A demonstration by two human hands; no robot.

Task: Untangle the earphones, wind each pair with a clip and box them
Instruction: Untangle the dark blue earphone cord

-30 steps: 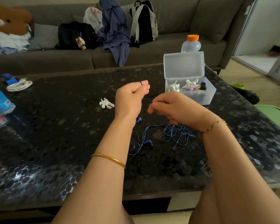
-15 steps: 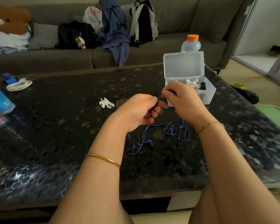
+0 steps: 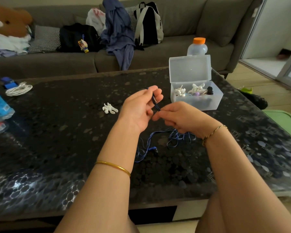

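1 view only, from the head camera. The blue earphones [image 3: 175,137] are lying mostly loose on the table [image 3: 57,132], between its middle and its near edge, under my wrists. My left hand [image 3: 139,108] is curling its fingers round a short run of the cord [image 3: 155,105], raised above the table. My right hand [image 3: 180,118] is pinching the same cord just below it, so both hands are gripping.

I am judging that winding this pair is only beginning. Most of the cord is trailing in tangled loops, and 1 earbud [image 3: 154,149] is resting on the table. The white clip [image 3: 109,108] is lying untouched toward the middle of the table, just left of my left hand. The box [image 3: 200,103] is standing open by the far right corner, holding white bundled shapes and 1 dark one, so part of the job is looking done. This pair is needing untangling, winding, clipping and boxing.

My right fingertips are hiding behind the hand. I cannot tell whether the cord is going round my left fingers or only between them. My right wrist is covering part of the tangle, and no plug or 2nd earbud is showing. The box's cloudy wall is making its contents too hard to count.
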